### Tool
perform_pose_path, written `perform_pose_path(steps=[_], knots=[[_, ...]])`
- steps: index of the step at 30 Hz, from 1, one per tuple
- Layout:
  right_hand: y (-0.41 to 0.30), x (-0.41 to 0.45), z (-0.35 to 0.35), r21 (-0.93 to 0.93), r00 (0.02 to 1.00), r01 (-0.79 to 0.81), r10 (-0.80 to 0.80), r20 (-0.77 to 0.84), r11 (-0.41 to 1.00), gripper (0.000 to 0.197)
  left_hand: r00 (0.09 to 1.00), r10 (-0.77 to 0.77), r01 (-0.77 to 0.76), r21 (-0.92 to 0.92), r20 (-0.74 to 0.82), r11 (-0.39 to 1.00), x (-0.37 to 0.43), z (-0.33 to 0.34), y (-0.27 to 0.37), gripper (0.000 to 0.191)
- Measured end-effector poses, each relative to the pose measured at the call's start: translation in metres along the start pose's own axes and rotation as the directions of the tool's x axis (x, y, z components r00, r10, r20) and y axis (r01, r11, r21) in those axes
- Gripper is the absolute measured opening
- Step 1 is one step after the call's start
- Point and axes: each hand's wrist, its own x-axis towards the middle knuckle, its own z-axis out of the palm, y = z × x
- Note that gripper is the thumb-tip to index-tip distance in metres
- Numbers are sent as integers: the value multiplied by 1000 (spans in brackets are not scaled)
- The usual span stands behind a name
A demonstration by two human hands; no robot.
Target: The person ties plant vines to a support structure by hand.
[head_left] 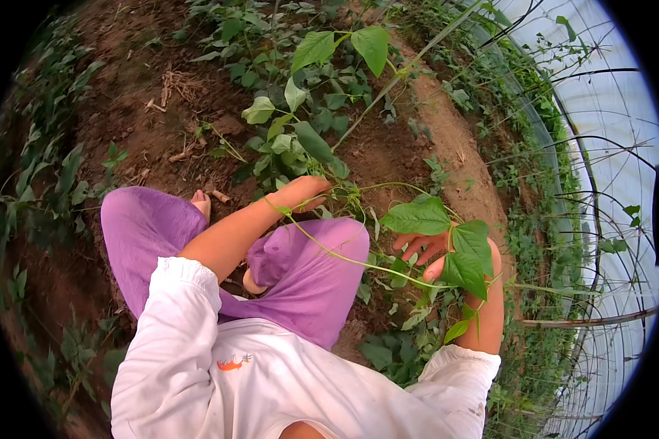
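My left hand (306, 193) is bent over at the thin green stems and tendrils of a climbing bean-like vine (329, 251); its fingertips are partly hidden, so its hold is unclear. My right hand (429, 253) has its fingers and thumb spread, partly behind broad green leaves (469, 258) of the vine. A long stem curves from near my left forearm, over my purple-clad knee, to those leaves. Another stem arches above, between the hands. Paler leaves (292, 140) of a plant stand just beyond my left hand.
Brown soil (126, 110) with dry stalks (181, 85) lies beyond my knees. A taut string or thin pole (376, 101) slants up past the plants. Leafy rows stand at the left and right. At far right are netting and whitish plastic sheeting (615, 120) over curved supports.
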Motion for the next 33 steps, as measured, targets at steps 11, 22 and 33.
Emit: perform_pose_path(steps=[11, 22, 33], knots=[[83, 96, -200, 600, 691, 457, 163, -704, 656, 60, 957, -265, 246, 156, 117, 957, 48, -4, -12, 23], [55, 113, -92, -185, 923, -105, 26, -384, 977, 27, 907, -303, 270, 147, 292, 951, 61, -23, -43, 16], [163, 143, 8, 348, 945, -212, 282, -166, 913, 20, 828, -456, 465, 54, 328, 884, 105, -45, -36, 15]])
